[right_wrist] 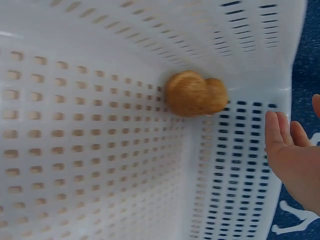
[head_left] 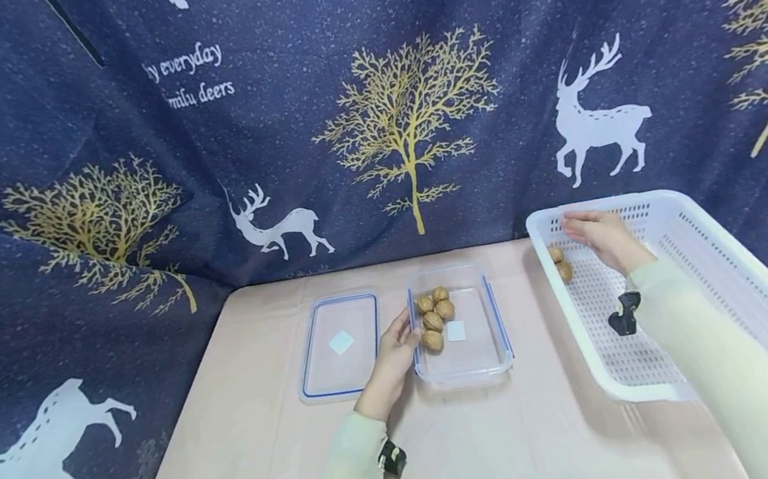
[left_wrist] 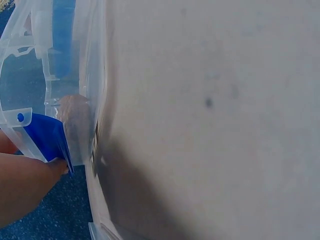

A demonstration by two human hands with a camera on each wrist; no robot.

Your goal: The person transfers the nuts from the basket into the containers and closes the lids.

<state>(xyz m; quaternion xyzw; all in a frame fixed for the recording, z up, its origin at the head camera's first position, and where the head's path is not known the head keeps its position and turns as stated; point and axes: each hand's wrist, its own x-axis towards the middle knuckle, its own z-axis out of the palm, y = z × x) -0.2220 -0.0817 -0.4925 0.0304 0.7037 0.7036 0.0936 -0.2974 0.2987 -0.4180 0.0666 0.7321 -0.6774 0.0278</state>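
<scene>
- Pale sleeves with black wrist mounts run off the bottom edge; the right one hides part of the white basket.
- Pinkish worktop spans the lower middle.
- Left grip, near centre, pinches the clear container by its blue-latched left wall; the left wrist view crops it.
- Five walnuts lie along the container's left side.
- Blue-edged lid lies flat, left of centre.
- Two more walnuts sit at the basket's upper-left end.
- Right grip, empty, fingers extended, hovers beside them, upper right.
- Dark blue cloth hangs behind, its top lettering cut off.
</scene>
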